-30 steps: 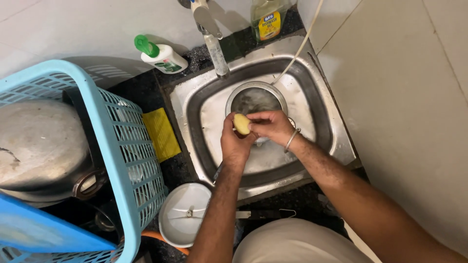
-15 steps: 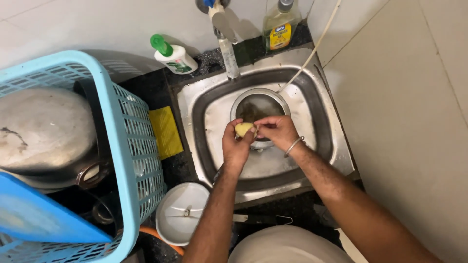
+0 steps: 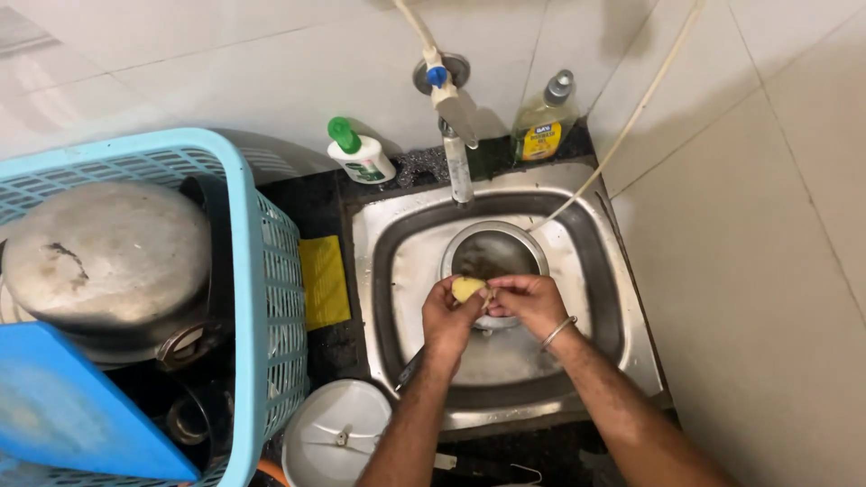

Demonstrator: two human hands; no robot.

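Note:
My left hand (image 3: pixel 448 317) grips a small pale yellow peeled vegetable (image 3: pixel 467 288) over the steel sink (image 3: pixel 595 298). My right hand (image 3: pixel 528 302), with a metal bangle on its wrist, pinches the vegetable's right side with its fingertips. Both hands hover just above a round steel bowl (image 3: pixel 494 254) that stands in the sink below the tap (image 3: pixel 456 135). What lies under the hands is hidden.
A light blue plastic basket (image 3: pixel 271 271) at left holds an upturned steel pot (image 3: pixel 108 261) and a blue board (image 3: pixel 72 406). A yellow cloth (image 3: pixel 325 281) lies on the dark counter. Two soap bottles (image 3: pixel 361 155) flank the tap. A white round lid (image 3: pixel 336 433) sits near the front edge.
Both hands stayed together on the vegetable above the bowl. The view tilted up, so the sink and hands sit lower and the wall and tap show more.

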